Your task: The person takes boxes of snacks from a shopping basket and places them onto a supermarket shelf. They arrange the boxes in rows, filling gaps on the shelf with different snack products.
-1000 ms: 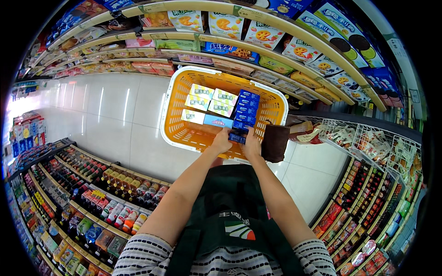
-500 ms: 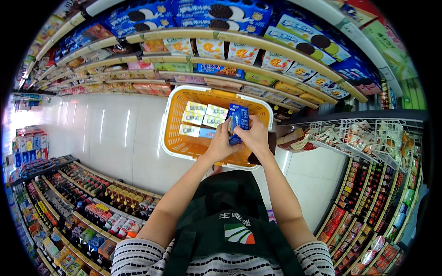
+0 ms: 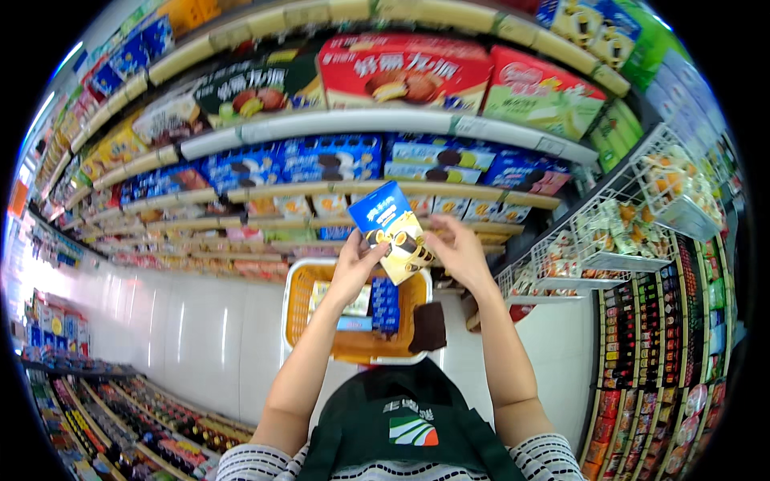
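Note:
My left hand (image 3: pixel 354 268) is closed on the lower left edge of a blue and cream snack box (image 3: pixel 394 233) with pictures of filled rolls on its front. It holds the box tilted, above the far side of an orange plastic basket (image 3: pixel 293 317) with a white rim. On the box's other side, my right hand (image 3: pixel 459 252) has its fingers spread near the edge; whether a fingertip touches is unclear. Inside the basket are dark blue boxes (image 3: pixel 385 305), a light blue box (image 3: pixel 354 323) and pale yellow-white boxes (image 3: pixel 322 293), partly hidden by my left forearm.
Shelves of packaged biscuits rise ahead, with a red box (image 3: pixel 407 72) on an upper shelf. White wire baskets (image 3: pixel 626 232) of small packets hang at the right. A dark brown cloth-like piece (image 3: pixel 429 327) lies over the basket's right side. Bottle shelves (image 3: pixel 136 425) stand lower left.
Both hands have come up from inside the basket, and the blue and cream box is now raised in my left hand. My right hand's fingers have spread. The view has shifted up the shelves.

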`<act>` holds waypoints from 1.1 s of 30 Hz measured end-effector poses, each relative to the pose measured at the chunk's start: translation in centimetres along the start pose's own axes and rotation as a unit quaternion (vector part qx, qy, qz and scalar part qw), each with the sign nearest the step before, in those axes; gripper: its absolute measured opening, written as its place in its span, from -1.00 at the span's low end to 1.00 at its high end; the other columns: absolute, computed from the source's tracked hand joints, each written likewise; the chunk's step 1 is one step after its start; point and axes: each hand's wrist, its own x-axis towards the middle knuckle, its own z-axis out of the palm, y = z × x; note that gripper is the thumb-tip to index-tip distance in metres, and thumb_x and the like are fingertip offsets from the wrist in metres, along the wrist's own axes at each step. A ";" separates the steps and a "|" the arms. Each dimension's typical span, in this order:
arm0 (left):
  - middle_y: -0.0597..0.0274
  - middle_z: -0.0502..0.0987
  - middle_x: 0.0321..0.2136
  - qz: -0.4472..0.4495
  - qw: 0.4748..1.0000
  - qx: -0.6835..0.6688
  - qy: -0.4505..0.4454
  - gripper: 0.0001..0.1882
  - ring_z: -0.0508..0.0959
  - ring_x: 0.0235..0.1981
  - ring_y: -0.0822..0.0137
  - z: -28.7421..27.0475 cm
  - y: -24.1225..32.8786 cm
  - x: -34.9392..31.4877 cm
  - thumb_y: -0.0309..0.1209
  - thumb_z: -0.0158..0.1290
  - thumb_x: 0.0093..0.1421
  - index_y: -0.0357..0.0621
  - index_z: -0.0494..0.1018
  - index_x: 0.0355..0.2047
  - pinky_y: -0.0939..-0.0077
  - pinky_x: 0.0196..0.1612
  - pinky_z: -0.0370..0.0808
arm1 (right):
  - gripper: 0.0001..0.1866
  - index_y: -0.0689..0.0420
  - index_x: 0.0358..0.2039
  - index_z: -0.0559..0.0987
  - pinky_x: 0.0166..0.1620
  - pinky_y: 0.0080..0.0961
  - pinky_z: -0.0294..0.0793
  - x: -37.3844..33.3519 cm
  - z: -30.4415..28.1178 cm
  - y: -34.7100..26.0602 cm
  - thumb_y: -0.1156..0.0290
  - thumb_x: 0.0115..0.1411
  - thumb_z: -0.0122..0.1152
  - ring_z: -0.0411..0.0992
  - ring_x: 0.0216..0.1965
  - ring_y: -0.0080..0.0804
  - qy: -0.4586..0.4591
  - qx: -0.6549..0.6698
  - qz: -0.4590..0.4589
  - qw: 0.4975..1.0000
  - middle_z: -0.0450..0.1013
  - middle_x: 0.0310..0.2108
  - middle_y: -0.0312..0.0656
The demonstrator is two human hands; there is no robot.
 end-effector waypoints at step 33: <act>-0.08 0.55 -0.20 0.395 0.814 0.412 0.110 -0.41 0.56 -0.14 0.05 24.1 31.2 30.3 -0.09 0.16 0.08 -0.26 0.33 -0.03 0.30 -0.06 0.44 | -0.73 0.31 -0.13 0.48 -0.21 -0.51 0.47 15.9 -27.1 -14.9 0.52 0.15 0.04 0.47 -0.29 -0.41 0.429 -0.032 -0.254 0.866 0.46 -0.18 -0.07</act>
